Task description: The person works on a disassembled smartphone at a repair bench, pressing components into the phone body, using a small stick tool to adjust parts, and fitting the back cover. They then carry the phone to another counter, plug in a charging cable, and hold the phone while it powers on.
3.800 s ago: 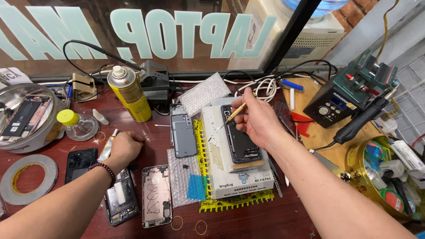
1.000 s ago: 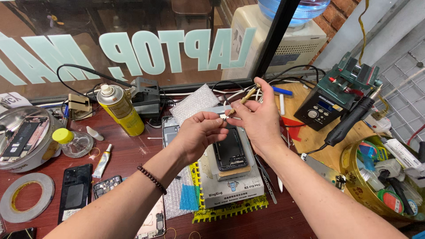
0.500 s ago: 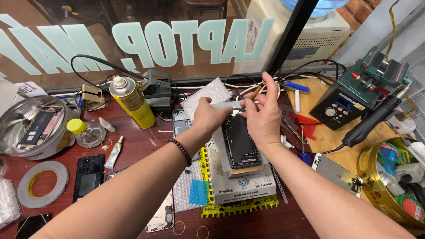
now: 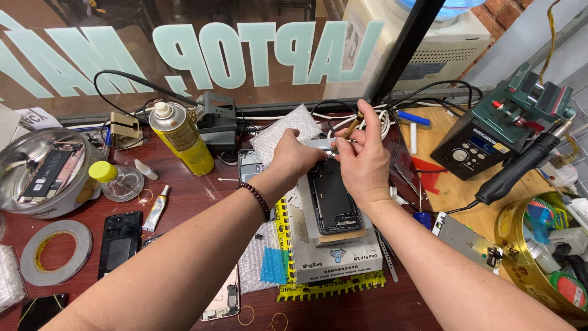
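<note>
Both my hands meet at the top edge of the opened phone (image 4: pixel 332 199). Left hand (image 4: pixel 293 158) is curled, fingertips pinching something small and pale there, probably a tape strip or flex, too small to tell. Right hand (image 4: pixel 362 160) holds a thin wood-handled tool (image 4: pixel 351 127) between thumb and forefinger, other fingers closed loosely. The phone lies face-open on a grey heating pad box (image 4: pixel 338 257), over yellow tape strips. To do this well, I'd say: keep the pinch low and steady, work the tool tip flat, don't lever against the frame. Yellow spray can (image 4: pixel 182 138) sits left, hot-air station (image 4: pixel 497 125) right, tape roll (image 4: pixel 56 252) far left.
</note>
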